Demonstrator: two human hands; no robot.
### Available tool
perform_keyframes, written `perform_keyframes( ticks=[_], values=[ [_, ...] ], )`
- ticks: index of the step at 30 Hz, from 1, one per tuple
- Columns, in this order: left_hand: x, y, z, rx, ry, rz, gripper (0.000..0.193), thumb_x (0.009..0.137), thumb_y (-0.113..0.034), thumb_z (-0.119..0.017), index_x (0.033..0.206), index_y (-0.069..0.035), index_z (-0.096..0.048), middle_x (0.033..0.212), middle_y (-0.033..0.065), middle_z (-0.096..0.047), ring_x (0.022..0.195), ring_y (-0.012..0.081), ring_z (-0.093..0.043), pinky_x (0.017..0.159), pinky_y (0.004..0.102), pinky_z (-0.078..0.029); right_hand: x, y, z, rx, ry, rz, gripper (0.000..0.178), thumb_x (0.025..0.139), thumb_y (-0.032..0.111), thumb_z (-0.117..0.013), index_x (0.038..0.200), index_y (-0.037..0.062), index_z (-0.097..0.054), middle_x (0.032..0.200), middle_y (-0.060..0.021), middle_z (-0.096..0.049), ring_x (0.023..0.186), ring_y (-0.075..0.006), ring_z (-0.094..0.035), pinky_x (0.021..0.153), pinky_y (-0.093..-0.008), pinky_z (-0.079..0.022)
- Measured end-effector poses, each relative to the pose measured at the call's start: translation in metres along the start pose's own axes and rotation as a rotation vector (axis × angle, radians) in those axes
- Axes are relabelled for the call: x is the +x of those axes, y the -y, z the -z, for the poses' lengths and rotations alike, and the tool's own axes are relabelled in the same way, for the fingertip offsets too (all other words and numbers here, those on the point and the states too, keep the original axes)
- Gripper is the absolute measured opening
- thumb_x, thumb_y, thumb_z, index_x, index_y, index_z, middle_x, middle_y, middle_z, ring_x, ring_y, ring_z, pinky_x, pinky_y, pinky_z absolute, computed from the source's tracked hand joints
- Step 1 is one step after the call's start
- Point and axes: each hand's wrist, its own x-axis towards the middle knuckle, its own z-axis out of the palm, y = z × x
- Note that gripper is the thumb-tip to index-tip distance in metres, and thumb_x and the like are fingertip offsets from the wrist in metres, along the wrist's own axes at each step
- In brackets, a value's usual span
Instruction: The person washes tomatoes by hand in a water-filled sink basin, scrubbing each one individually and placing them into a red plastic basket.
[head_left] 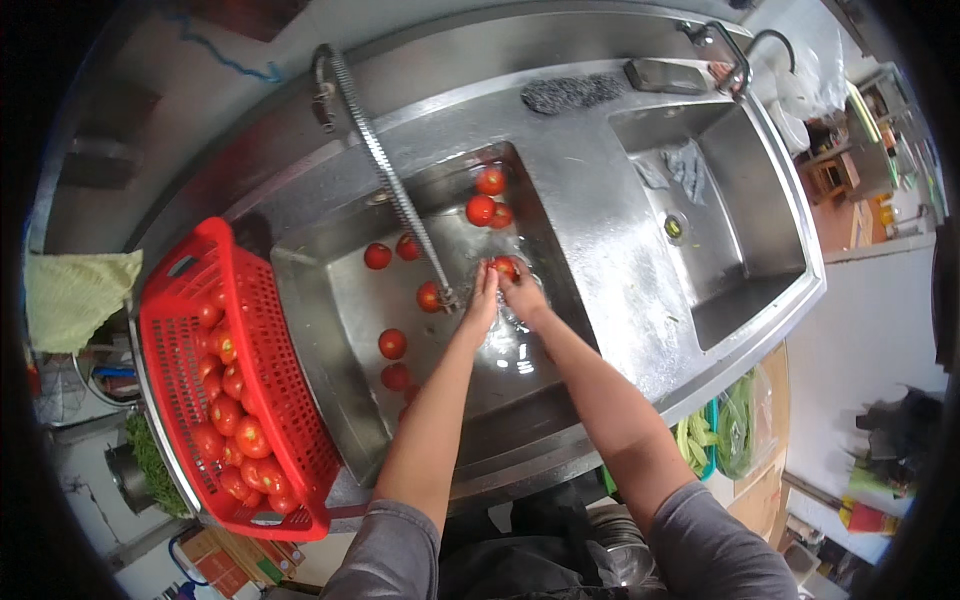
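Note:
Over the left sink basin, both my hands are together around one red tomato. My right hand curls its fingers about the right side and top of it. From the left, my left hand presses its closed, straight fingers against the same tomato. Splashing water surrounds my fingers. Several other tomatoes are spread through the basin, among them a tomato in a cluster at the back right and a tomato left of my left forearm. A coiled metal spray hose hangs down close to my left hand.
A red plastic basket full of tomatoes stands at the left edge of the counter. To the right is a second basin with a grey cloth in it. A dark scouring pad and a faucet are behind.

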Motion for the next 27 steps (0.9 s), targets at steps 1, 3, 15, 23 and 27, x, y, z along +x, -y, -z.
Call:
perform_keyframes(
  ticks=[1,3,15,23,27],
  values=[
    [0.001,0.000,-0.007,-0.021,0.022,0.019,0.071,0.099,-0.056,-0.038,0.149,-0.007,-0.023,0.150,0.0150,-0.030,0.134,0.0258,-0.036,0.105,0.0366,-0.036,-0.001,-0.011,-0.001,-0.014,-0.034,0.013,0.058,0.092,0.026,-0.059,0.141,0.0043,-0.037,0.116,-0.0185,-0.062,0.098,-0.0244,-0.063,0.083,-0.0342,-0.051],
    [-0.013,0.006,-0.027,-0.056,-0.063,0.141,0.064,0.098,-0.053,-0.044,0.136,-0.002,-0.039,0.136,0.0134,-0.045,0.118,0.0239,-0.050,0.091,0.0368,-0.046,-0.024,-0.022,0.010,0.171,-0.075,-0.138,0.060,0.087,0.023,-0.062,0.137,0.0017,-0.037,0.112,-0.0156,-0.062,0.091,-0.0240,-0.062,0.081,-0.0345,-0.051],
    [-0.122,0.032,0.027,0.225,-0.126,0.376,0.056,0.091,-0.059,-0.038,0.096,-0.009,-0.063,0.070,0.0027,-0.057,0.053,0.0119,-0.050,0.045,0.0273,-0.038,-0.134,-0.037,-0.031,0.378,0.219,-0.475,0.063,0.094,0.060,-0.032,0.116,0.0047,-0.054,0.079,-0.0129,-0.063,0.059,-0.0173,-0.058,0.049,-0.0322,-0.045],
    [-0.229,-0.017,0.057,-0.112,-0.125,0.185,0.053,0.097,-0.055,-0.032,0.077,-0.012,-0.057,0.058,-0.0030,-0.046,0.044,0.0066,-0.040,0.038,0.0236,-0.026,-0.231,0.065,-0.029,-0.082,0.219,0.037,0.046,0.098,0.047,-0.041,0.122,0.0106,-0.056,0.085,-0.0177,-0.067,0.070,-0.0302,-0.066,0.066,-0.0382,-0.052],
    [-0.266,-0.072,0.076,0.048,-0.069,0.251,0.065,0.097,-0.062,-0.023,0.070,-0.011,-0.054,0.050,-0.0018,-0.044,0.039,0.0091,-0.040,0.037,0.0240,-0.028,-0.265,0.115,-0.040,-0.159,0.281,-0.052,0.051,0.101,0.046,-0.032,0.112,0.0014,-0.056,0.070,-0.0144,-0.064,0.054,-0.0190,-0.062,0.056,-0.0342,-0.050]
  ],
)
